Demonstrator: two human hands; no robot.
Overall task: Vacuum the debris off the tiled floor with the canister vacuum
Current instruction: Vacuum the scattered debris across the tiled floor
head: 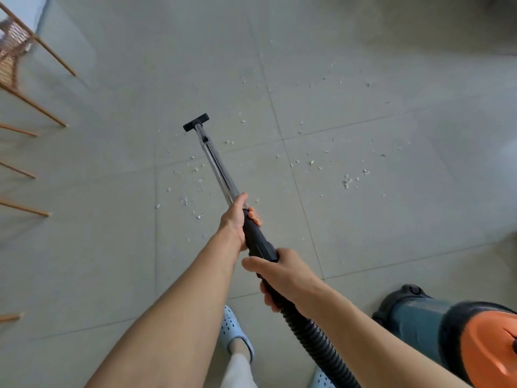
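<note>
My left hand grips the vacuum wand where the chrome tube meets the black handle. My right hand grips the handle's rear end, where the ribbed black hose begins. The small black floor nozzle rests on the grey tiled floor, far from me and left of centre. White debris crumbs lie scattered to the right of the wand, and more crumbs lie to its left. The canister vacuum, blue-grey with an orange top, stands at the lower right.
Wooden chair legs and a woven seat line the left edge. My foot in a light blue perforated slipper stands below my arms. A dark shadowed area lies at the top right.
</note>
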